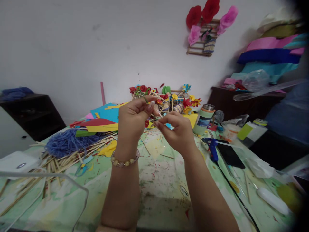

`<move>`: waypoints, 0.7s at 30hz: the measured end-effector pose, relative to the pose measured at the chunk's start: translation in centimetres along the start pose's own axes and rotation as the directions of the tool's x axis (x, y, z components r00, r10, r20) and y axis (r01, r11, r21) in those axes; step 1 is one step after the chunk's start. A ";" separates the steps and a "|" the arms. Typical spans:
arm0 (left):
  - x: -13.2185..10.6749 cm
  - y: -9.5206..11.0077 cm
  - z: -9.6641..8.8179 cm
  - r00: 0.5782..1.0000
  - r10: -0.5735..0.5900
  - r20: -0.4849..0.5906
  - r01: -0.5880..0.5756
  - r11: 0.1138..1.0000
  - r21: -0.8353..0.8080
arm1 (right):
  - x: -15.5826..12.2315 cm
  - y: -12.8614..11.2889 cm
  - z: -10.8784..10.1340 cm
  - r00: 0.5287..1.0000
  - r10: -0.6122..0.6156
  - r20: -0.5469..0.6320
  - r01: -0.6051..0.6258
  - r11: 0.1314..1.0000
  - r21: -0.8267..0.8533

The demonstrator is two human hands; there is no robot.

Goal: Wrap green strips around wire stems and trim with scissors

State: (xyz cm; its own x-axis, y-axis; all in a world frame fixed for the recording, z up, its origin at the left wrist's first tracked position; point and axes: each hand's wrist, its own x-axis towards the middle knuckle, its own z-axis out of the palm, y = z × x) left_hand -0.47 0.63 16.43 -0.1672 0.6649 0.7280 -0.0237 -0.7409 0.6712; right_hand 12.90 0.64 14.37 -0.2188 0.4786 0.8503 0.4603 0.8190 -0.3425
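Observation:
My left hand (133, 117), with a bead bracelet at the wrist, is raised over the table with its fingers pinched on a thin green stick (145, 99). My right hand (177, 130) is just to its right, fingers pinched together near the lower part of the same small piece, which I cannot make out clearly. Both hands meet above the paint-stained table (156, 180). Behind them stand small wooden-stick baskets with paper flowers (169, 98).
A pile of wooden sticks (60, 159) and blue yarn (66, 141) lie at left, with coloured foam sheets (103, 120) behind. A blue glue gun (212, 148), a black phone (230, 156), a jar (205, 119) and plastic containers sit at right. Stacked coloured sheets fill the right shelf.

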 end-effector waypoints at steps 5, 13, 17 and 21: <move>0.0 -0.1 0.0 1.000 -0.010 0.016 0.010 1.000 0.001 | 0.1 0.2 -0.2 1.000 0.019 0.018 -0.019 1.000 -0.013; 0.0 0.0 -0.1 1.000 -0.031 -0.006 0.031 0.977 0.213 | 0.0 0.3 -0.2 0.994 -0.022 -0.106 0.012 0.995 -0.102; 0.0 -0.2 -0.3 1.000 0.002 -0.029 0.007 0.947 0.320 | -0.1 0.2 -0.1 0.995 -0.047 -0.091 0.035 0.990 -0.133; 0.0 -0.3 -0.4 1.000 0.009 -0.009 -0.006 0.959 0.283 | 0.0 0.1 -0.2 0.998 -0.016 -0.059 0.011 0.997 -0.073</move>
State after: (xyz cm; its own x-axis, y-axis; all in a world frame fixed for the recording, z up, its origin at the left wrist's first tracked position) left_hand -0.88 0.80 16.20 -0.1760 0.6575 0.7326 0.2571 -0.6877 0.6789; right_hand 13.08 0.66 14.39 -0.1752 0.4463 0.8776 0.5192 0.7992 -0.3028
